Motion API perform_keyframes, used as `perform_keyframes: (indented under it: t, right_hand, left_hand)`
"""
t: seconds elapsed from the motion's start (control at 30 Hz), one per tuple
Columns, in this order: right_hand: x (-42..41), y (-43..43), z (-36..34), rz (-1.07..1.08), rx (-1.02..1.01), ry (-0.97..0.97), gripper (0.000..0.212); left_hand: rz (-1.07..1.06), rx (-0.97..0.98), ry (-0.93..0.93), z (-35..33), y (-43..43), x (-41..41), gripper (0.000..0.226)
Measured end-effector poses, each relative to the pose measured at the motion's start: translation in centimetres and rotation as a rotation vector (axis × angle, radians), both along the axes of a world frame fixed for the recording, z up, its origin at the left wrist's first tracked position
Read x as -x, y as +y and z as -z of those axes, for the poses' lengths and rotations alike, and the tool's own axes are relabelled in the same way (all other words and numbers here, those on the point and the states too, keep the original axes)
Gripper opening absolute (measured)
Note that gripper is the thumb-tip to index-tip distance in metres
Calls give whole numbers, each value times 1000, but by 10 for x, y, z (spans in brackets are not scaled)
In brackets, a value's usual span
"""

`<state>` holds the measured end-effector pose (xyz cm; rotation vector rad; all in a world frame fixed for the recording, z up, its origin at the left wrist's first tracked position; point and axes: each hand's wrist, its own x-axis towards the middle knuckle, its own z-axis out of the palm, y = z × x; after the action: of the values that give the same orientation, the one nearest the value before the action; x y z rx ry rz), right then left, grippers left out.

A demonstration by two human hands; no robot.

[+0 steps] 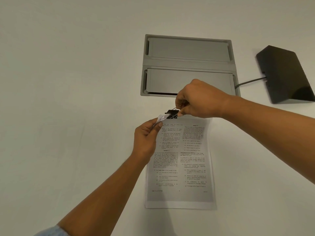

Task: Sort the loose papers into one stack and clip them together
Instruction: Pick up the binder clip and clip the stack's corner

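Papers (180,160), printed text illegible

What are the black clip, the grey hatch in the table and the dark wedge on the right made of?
Clip: likely painted black steel with bare wire handles that glint silver. Hatch: matte grey, either plastic or coated metal; the look leaves it open. Wedge: probably glossy black plastic, since light reflects off its top.

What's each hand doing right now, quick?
Left hand: closed, pinching the top left corner of the paper stack.
Right hand: closed, gripping the wire handles of the black binder clip at that corner.
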<state>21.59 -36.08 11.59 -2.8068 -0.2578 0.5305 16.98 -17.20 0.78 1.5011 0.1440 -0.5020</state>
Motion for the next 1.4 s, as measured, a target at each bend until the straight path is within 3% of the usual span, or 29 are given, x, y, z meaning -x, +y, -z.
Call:
perform_keyframes:
  t: [0.2,0.43,0.53,0.6,0.73,0.87,0.97,1.13,1.23,1.4]
  right_hand:
    - [-7,0,3,-31,10,55,27]
    - [-9,-9,7,-1,-102,146,70]
    - [5,-29,20,170,-216,137,82]
    - [27,-48,42,415,-349,111,79]
    - [91,-61,93,1004,-913,191,71]
    - [138,-34,118,1109,-1105,235,30]
    - [149,-22,127,1270,-1085,125,21]
    - [126,-23,127,1382,-1036,64,21]
    - [101,-29,123,1333,-956,51,19]
    - [87,-35,116,1063,-519,-41,22]
  left_hand:
    - [-8,13,-9,1,-3,1,22]
    - [-21,11,12,5,1,0,21]
    - [-51,39,47,6,4,-3,19]
    - [-79,71,83,6,7,-4,19]
    - [-87,153,134,7,14,-5,21]
    - [-97,183,199,9,16,-10,20]
    - [-54,117,271,12,17,-12,19]
    - [92,-231,216,18,19,-4,13]
    - [112,-359,96,15,17,-7,15]
    - [190,-638,-28,11,14,-13,23]
